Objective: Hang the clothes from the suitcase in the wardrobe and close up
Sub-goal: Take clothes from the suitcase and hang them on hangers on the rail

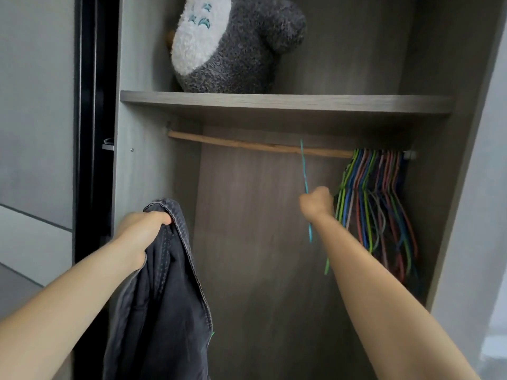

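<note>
I face the open wardrobe (247,215). My left hand (142,229) grips the top edge of a dark grey denim garment (164,292), which hangs down at the lower left. My right hand (317,202) is closed around a thin teal wire hanger (304,171), seen edge-on, its hook reaching up to the wooden rail (247,144). Whether the hook rests on the rail I cannot tell. The suitcase is out of view.
A bunch of several coloured wire hangers (375,204) hangs at the rail's right end, just beside my right hand. A grey and white plush toy (233,42) sits on the shelf (274,101) above. The dark door edge (93,133) stands at the left.
</note>
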